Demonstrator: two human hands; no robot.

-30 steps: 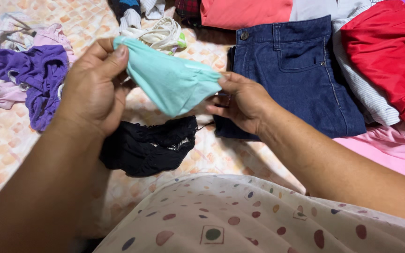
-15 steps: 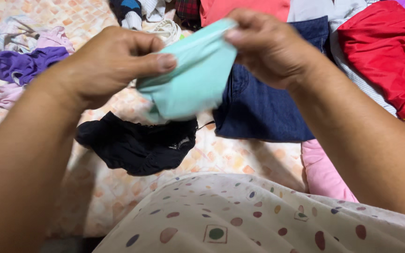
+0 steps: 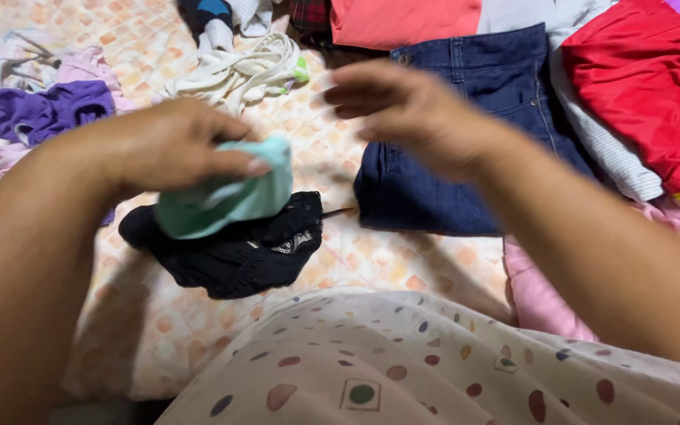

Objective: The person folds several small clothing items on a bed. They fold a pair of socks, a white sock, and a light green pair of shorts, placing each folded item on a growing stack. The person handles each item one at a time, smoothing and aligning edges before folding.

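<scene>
Mint-green cloth (image 3: 226,201), folded into a small bundle, was gripped in the left hand (image 3: 171,145), with the thumb pressed across its top edge and the fingers closed around it. The bundle was held just above a black lace garment (image 3: 238,252), which lay crumpled on the bed sheet (image 3: 371,264), a sheet patterned in peach and cream tiles. Whether the bundle touched the black garment could not be told.

The right hand (image 3: 403,110) was held empty above the sheet, its fingers spread and loosely curled, blurred by motion. It was kept apart from the left hand and from the mint bundle, over the upper left edge of a pair of folded dark blue jeans (image 3: 474,142).

A cream garment (image 3: 238,71) was seen lying behind the left hand. At the far left, a purple garment (image 3: 41,110) was heaped with pale pink and lilac pieces. A coral top (image 3: 403,20) lay beyond the jeans, and a red garment (image 3: 647,86) was spread to the right, with a pink cloth (image 3: 541,291) below the jeans. A spotted cream fabric (image 3: 434,362) filled the near edge of the view.
</scene>
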